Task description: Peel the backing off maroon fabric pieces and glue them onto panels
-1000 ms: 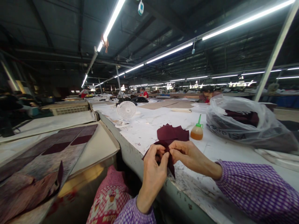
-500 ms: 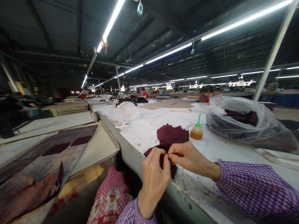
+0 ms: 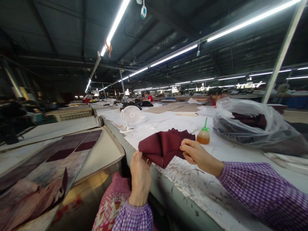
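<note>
In the head view, the left hand (image 3: 141,175) pinches one end of the maroon cloth (image 3: 154,145) and the right hand (image 3: 201,157) pinches the other, fingers curled closed. The cloth spreads between them above the near edge of the table (image 3: 192,187). An oil bottle (image 3: 203,138) stands beyond the right hand; a fan (image 3: 131,115) stands along the table's left edge.

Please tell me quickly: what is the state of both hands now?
Left hand: closed, holding the left end of the maroon cloth.
Right hand: closed, pinching the same cloth toward its right end.
</note>
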